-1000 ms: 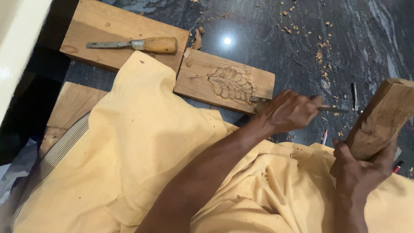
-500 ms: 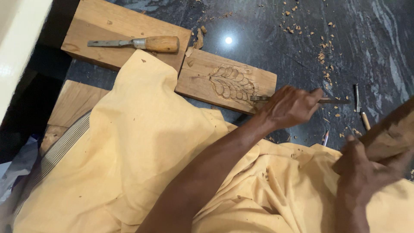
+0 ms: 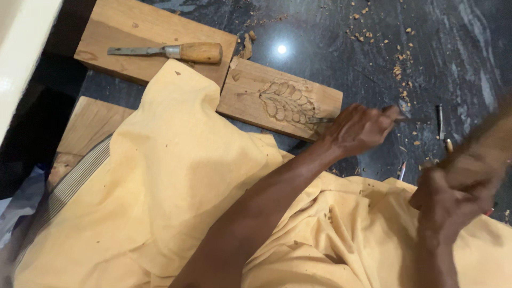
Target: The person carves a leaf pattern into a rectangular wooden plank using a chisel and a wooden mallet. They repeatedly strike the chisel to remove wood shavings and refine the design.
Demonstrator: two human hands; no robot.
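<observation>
**Carving station on dark stone floor: two hands, chisel, mallet, relief board**

Left hand [image 3: 358,129]: fingers curled tight around a thin metal chisel [image 3: 322,120]; the blade tip rests on the right end of the carved board, the handle end pokes out past the knuckles

Right hand [image 3: 445,205]: fingers wrapped shut around a blocky wooden mallet [image 3: 482,154], raised at the right edge and blurred; its far end runs out of view

Carved board [image 3: 280,98]: flat rectangular plank of pale brown wood, lying on the floor just beyond the person's lap; a leaf in shallow relief, with rows of rounded lobes, is cut into its right half; the left half is plain, with a small notch

Second plank [image 3: 133,37]: larger, smooth, same wood, upper left, its corner touching the carved board

Spare chisel [image 3: 168,52]: lies flat on the second plank; rounded wooden handle, metal collar, flat grey blade pointing left

Floor [image 3: 426,37]: polished black stone with pale veins, scattered with small wood chips; one bright light reflection

Small tools [image 3: 441,125]: slim dark pieces lying on the floor near the mallet, too small to tell apart

Cloth [image 3: 160,176]: soft yellow-tan fabric, creased, flecked with shavings, covering the person's lap

Labels, packaging, signs: not seen on any item
</observation>
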